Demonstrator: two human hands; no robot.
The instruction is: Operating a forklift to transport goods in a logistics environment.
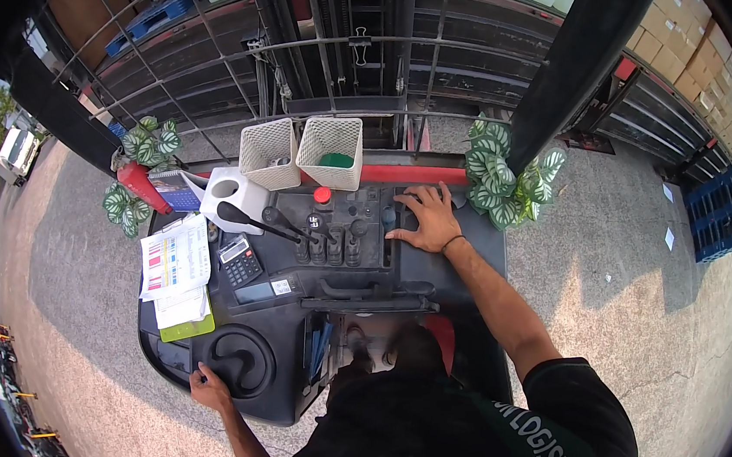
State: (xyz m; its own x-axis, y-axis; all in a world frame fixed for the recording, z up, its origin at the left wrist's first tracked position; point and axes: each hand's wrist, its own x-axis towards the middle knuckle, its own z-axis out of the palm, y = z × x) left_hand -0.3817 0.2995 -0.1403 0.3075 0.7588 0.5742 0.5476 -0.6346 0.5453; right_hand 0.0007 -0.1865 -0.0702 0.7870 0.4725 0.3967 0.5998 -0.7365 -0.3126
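Observation:
My right hand [431, 220] lies on the black console [453, 277], just right of the control levers [334, 247]. Its fingers are spread and bent, the tips near a dark slot with a small blue part [389, 219]. At the console's lower left edge, my left hand [210, 388] is beside the round black steering wheel [240, 361]. Its fingers are curled; what they grip, if anything, is hidden. A red knob [322, 195] stands behind the levers. Left of them lie a calculator [240, 261] and printed sheets [174, 258] over a lime-green clipboard [190, 329].
A wire guard [324, 42] and thick black posts [589, 43] rise ahead. Two white baskets [331, 153], a white holder [233, 198] and leafy plants [509, 172] line the console's back. A blue pallet [717, 215] and stacked cartons [698, 43] stand right; a white truck [18, 154] is far left.

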